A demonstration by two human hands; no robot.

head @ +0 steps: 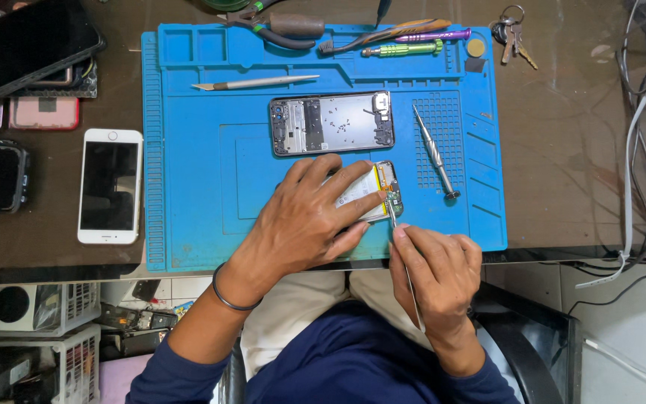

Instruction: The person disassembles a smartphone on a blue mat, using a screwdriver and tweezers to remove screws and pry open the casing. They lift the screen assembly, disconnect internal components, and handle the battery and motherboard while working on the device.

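An opened phone (pixel 380 187) with a pale battery and exposed board lies on the blue work mat (pixel 203 187). My left hand (pixel 308 217) rests flat over most of it, pressing it down. My right hand (pixel 435 273) grips thin metal tweezers (pixel 404 254), whose tips touch the phone's board near its lower right edge. Beyond the phone lies a removed phone frame (pixel 331 123) with several tiny screws scattered on it.
A silver screwdriver (pixel 434 152) lies right of the phone. A metal pry tool (pixel 252 82), pliers (pixel 278 28), green and purple drivers (pixel 401 50) sit along the mat's top. A white phone (pixel 110 185) and other phones lie left; keys (pixel 512 34) and cables (pixel 637 135) right.
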